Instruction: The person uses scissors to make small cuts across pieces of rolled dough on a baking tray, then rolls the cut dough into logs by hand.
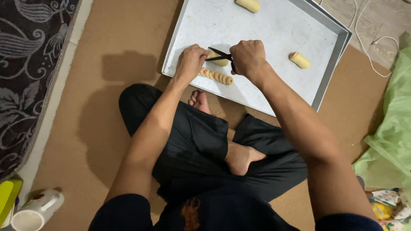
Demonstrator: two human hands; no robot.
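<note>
I sit cross-legged on a brown floor mat, facing a large metal baking tray. My right hand grips black scissors whose blades point left at a pale dough roll. My left hand steadies that roll at its left end. Just in front of it lies a dough roll scored into slices with red filling showing. Two more whole rolls rest on the tray, one at the right and one at the far edge.
A patterned dark cloth borders the left. A white cup and a yellow-green item sit at lower left. Green plastic sheeting lies at right, with packets below it. A white cable runs past the tray's far right.
</note>
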